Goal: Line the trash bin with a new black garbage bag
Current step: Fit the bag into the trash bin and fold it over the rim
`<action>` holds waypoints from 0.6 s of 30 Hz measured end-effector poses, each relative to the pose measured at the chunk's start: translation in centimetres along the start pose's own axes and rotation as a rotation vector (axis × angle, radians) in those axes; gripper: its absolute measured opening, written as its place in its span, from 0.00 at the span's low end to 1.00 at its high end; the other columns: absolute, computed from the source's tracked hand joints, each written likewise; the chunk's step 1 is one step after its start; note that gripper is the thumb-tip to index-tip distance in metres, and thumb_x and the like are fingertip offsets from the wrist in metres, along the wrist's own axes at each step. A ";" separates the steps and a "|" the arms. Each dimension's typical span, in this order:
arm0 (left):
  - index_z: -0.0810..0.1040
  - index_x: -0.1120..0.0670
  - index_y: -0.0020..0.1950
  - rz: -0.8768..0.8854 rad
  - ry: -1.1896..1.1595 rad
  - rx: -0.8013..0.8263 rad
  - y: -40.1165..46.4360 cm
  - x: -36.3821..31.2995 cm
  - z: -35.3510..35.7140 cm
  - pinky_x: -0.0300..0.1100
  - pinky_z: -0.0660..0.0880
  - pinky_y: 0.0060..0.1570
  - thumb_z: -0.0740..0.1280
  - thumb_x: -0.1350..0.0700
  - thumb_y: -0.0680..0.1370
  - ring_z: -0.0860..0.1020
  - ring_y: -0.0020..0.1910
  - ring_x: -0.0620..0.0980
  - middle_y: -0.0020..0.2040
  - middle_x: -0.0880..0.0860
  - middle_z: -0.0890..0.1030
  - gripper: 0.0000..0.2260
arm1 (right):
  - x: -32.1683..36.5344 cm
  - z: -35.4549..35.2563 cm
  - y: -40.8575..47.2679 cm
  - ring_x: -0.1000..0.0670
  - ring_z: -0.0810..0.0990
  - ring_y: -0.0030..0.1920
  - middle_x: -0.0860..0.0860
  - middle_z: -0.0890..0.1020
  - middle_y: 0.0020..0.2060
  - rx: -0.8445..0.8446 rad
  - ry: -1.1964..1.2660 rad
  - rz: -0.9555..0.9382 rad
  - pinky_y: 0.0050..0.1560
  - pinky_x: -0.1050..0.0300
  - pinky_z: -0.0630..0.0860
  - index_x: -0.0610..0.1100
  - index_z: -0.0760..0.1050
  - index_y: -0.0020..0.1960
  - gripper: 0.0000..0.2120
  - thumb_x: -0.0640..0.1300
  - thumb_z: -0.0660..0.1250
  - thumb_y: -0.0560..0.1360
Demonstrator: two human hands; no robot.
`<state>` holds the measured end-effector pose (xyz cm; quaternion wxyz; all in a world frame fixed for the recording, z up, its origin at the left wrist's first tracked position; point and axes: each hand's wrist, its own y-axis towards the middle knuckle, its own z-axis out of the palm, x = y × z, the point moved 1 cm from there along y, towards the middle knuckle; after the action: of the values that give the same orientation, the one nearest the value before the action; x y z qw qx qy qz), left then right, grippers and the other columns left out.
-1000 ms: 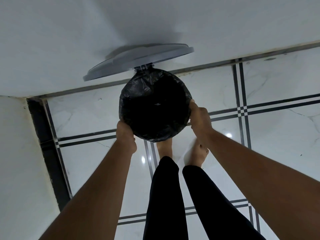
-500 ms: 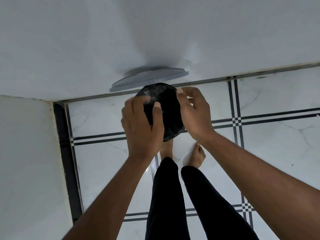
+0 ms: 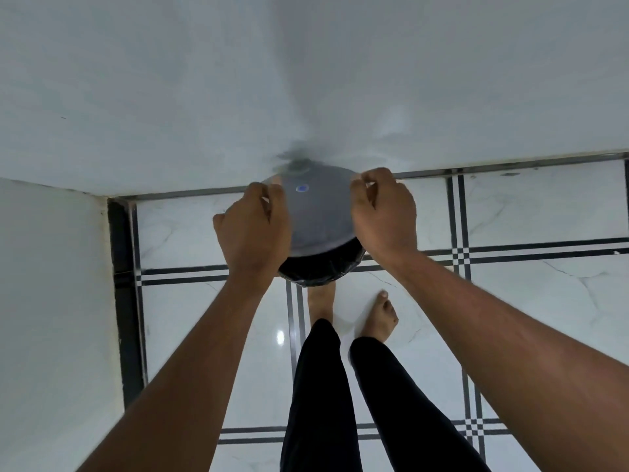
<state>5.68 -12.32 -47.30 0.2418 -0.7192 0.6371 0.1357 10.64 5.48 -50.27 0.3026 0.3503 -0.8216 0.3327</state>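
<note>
The trash bin stands on the floor by the wall, just ahead of my feet. Its grey round lid (image 3: 320, 212), marked with a small blue dot, lies almost flat over the opening. The black garbage bag (image 3: 316, 272) shows as a crinkled band around the bin's front rim below the lid. My left hand (image 3: 253, 229) grips the lid's left edge with curled fingers. My right hand (image 3: 383, 212) holds the lid's right edge, fingertips curled at its back corner. The bin's body and inside are hidden.
A white wall (image 3: 306, 80) rises right behind the bin, and another white wall (image 3: 51, 318) closes the left side. The floor (image 3: 527, 301) is glossy white tile with black stripe lines. My bare feet (image 3: 381, 315) stand directly before the bin.
The lid, earlier tipped up against the wall, has come down over the bin. Both hands have left the bag's rim and taken the lid's edges.
</note>
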 end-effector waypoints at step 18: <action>0.58 0.47 0.86 0.099 0.240 0.451 1.6 12.4 12.9 0.65 0.59 0.79 0.63 0.41 0.84 0.56 0.85 0.61 0.87 0.56 0.56 0.32 | -10.3 9.8 3.4 0.36 0.69 0.81 0.45 0.69 0.82 0.320 -0.387 -0.064 0.78 0.40 0.71 0.51 0.69 0.82 0.43 0.72 0.65 0.72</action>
<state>7.47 -16.22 -64.73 0.3117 -0.6262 0.7096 -0.0844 11.25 3.70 -64.74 0.0911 0.4768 -0.7896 0.3753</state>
